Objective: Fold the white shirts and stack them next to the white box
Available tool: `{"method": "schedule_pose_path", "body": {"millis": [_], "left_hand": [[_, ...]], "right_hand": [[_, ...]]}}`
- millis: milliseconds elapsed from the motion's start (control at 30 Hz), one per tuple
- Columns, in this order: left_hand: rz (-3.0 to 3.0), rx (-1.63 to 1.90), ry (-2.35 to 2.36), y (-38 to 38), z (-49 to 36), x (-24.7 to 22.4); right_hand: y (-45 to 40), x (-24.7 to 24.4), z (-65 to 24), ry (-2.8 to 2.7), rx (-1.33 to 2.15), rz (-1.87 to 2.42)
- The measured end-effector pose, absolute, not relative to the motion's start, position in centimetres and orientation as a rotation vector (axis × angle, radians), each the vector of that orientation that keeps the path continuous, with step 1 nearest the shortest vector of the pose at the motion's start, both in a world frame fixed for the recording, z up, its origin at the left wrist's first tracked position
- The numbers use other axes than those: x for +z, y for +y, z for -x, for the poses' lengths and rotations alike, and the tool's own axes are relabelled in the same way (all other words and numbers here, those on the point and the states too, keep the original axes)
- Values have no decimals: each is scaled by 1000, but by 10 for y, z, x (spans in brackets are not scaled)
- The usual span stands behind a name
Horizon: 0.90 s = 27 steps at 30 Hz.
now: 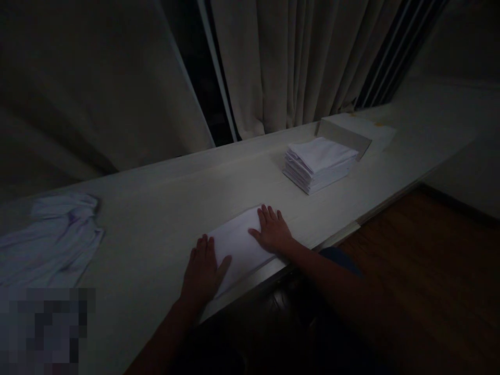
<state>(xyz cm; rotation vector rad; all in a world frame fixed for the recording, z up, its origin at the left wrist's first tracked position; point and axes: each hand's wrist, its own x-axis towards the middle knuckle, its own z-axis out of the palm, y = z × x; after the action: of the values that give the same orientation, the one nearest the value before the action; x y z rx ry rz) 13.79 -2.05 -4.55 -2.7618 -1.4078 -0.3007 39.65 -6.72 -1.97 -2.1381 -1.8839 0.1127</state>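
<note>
A dim view down onto a long pale bench below drawn curtains; a folded white cloth lies flat at the near edge of the bench, and both hands rest on it, pinching nothing. The left hand lies flat with fingers together on the cloth's left end, thumb out across it; the right hand lies palm down, fingers slightly spread, on its right end. Farther right on the bench stands a stack of folded white cloths, well apart from the hands, with a box just behind it; a crumpled pile of cloth lies at the far left.
</note>
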Motion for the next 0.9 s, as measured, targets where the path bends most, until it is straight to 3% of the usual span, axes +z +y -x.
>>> {"method": "schedule_pose_path", "body": {"millis": [400,667,900], "left_hand": [[2785,-326,-1160,-42,-153,-8],[2876,-332,-1388,-61,-149,-34],[2914,-381,-1621,-49,-154,-21]], "right_hand": [[-88,14,-375,-1934,-14,2068],[-113,-8,-360,-1991,91,2018],[-104,19,-372,-1938,115,2052]]}}
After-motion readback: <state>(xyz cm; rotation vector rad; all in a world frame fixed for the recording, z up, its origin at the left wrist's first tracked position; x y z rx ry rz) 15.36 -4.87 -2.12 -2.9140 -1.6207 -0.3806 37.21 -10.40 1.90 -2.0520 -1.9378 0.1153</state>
